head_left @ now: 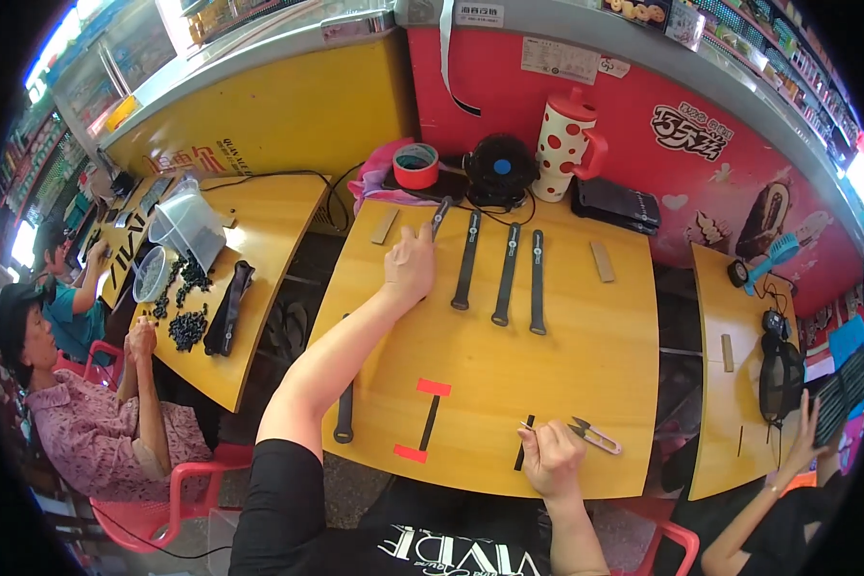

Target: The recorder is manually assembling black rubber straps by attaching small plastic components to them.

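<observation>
The left hand (410, 265) rests fingers-down on a black strap (439, 217) at the desk's (586, 384) 11 o'clock; whether it grips cannot be told. 3 more straps (505, 274) lie just beside it at 3 o'clock. The right hand (550, 459), curled, pinches a thin black strip (522, 449) at 5 o'clock, snips (595, 437) just beside. A red-taped strip (429, 422) lies at 7 o'clock.
</observation>
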Demonstrator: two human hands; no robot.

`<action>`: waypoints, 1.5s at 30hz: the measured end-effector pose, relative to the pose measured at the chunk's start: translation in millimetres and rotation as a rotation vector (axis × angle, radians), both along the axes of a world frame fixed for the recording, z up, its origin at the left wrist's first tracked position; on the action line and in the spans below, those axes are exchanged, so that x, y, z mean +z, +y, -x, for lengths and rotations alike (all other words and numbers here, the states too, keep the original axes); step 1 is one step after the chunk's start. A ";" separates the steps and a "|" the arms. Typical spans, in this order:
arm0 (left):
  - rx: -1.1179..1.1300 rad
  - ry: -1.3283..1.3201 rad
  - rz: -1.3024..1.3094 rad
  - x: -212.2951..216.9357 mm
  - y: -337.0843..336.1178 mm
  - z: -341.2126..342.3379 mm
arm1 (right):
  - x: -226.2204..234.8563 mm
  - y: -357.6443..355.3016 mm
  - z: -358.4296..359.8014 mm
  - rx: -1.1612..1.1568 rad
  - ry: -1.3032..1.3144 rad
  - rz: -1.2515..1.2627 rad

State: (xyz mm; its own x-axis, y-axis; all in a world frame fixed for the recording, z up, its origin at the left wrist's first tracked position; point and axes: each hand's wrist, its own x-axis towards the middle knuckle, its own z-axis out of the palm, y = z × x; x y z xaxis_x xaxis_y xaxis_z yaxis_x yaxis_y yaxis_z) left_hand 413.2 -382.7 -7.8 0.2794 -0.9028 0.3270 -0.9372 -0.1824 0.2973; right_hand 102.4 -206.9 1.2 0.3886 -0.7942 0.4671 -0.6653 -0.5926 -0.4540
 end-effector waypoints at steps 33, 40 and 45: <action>0.155 0.059 -0.044 15.2 217.7 -47.4 | -6.7 12.8 -1.0 -0.052 -0.089 0.228; -0.103 1.043 0.230 42.1 241.9 -52.0 | -10.6 19.1 6.4 -0.050 -0.086 0.152; -0.317 1.550 0.249 95.6 287.0 8.4 | -14.0 17.0 7.5 -0.040 -0.115 0.171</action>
